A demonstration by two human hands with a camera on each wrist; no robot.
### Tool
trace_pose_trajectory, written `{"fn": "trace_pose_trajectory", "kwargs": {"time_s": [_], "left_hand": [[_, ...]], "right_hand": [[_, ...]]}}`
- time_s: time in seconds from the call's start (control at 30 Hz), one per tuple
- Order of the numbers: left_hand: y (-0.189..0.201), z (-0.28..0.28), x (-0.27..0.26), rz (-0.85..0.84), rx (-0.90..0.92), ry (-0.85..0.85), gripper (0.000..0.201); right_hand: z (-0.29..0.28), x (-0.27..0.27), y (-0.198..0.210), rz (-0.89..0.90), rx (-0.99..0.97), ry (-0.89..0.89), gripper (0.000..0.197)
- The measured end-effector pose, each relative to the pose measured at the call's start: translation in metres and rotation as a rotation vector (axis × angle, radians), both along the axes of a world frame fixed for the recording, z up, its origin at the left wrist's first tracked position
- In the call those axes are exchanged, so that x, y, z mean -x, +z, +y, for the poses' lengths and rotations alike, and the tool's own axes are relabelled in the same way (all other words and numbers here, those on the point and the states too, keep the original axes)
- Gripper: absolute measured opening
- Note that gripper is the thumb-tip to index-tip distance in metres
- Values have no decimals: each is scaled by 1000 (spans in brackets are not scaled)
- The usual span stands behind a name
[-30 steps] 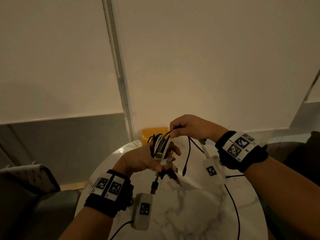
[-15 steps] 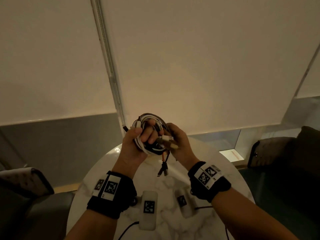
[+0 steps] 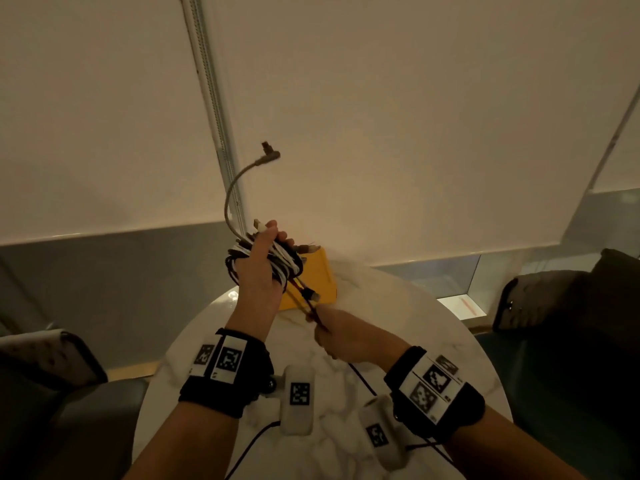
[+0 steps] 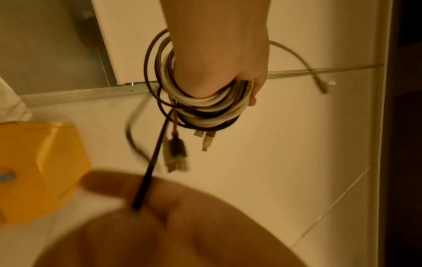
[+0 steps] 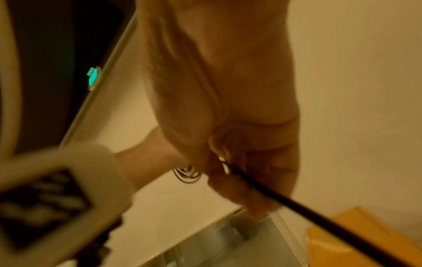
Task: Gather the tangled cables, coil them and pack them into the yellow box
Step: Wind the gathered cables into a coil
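Above the round marble table (image 3: pixel 398 306), my left hand (image 3: pixel 258 271) is raised with its fingers curled round a coil of cables (image 3: pixel 287 265), white and black loops wound together about my palm. From the left wrist view the coil (image 4: pixel 205 106) hangs beneath the hand (image 4: pixel 219 54), and several plugs dangle from it, among them a dark connector on an orange lead (image 4: pixel 177 150) and two pale ones beside it. One grey cable end (image 3: pixel 239 188) rises free from the top of the bundle and curves upward, ending in an angled plug in front of the pale blind (image 3: pixel 415 116). My right hand (image 3: pixel 346 337) is lower and nearer to me, over the table, fingers closed round a single black cable (image 3: pixel 313 311) that runs taut up to the coil; the right wrist view shows the same strand (image 5: pixel 285 202) passing out through my fist (image 5: pixel 239 162) toward the lower right. The yellow box (image 3: pixel 322 282) stands on the far edge of the table, just behind and below the coil, partly hidden by my left hand; whether anything lies inside it I cannot tell. Both wrists wear black bands with printed markers (image 3: pixel 225 358), and two small white tagged units (image 3: pixel 298 403) hang under them. Dark upholstered seats (image 3: pixel 571 323) stand on either side of the table.
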State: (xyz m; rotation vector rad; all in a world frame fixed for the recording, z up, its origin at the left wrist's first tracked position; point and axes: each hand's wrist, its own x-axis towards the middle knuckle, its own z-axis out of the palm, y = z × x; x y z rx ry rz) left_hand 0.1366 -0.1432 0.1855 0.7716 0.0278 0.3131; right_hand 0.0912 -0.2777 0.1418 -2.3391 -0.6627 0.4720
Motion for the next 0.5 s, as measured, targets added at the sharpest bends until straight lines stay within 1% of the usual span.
{"fn": "trace_pose_trajectory", "kwargs": {"time_s": [0.03, 0.07, 0.1, 0.13, 0.27, 0.33, 0.37, 0.4, 0.47, 0.5], "left_hand": [[-4, 4, -4, 42, -59, 67, 13], [-9, 8, -7, 86, -125, 138, 11], [-13, 14, -10, 126, -221, 201, 12], [-18, 19, -13, 173, -326, 231, 17], [-27, 17, -9, 307, -789, 195, 19], [-27, 11, -6, 327, -975, 198, 21], [-24, 8, -3, 319, -1018, 155, 24], [-23, 7, -1, 310, -1040, 53, 29], [-20, 6, 5, 249, -949, -256, 32], [-21, 7, 8, 216, -897, -391, 29]], "right_hand": [[-3, 7, 4, -1, 146, 41, 30], [-8, 11, 8, -20, 247, 78, 32], [-12, 16, 15, -49, 295, 109, 33], [-15, 19, 22, -104, 322, 134, 32], [-14, 16, 61, -335, 352, 152, 30], [-7, 13, 73, -462, 375, 182, 26], [-4, 10, 78, -512, 357, 187, 24], [-3, 6, 83, -554, 316, 180, 23], [-5, -9, 95, -611, 203, 153, 21], [-8, -17, 99, -630, 153, 142, 21]]}}
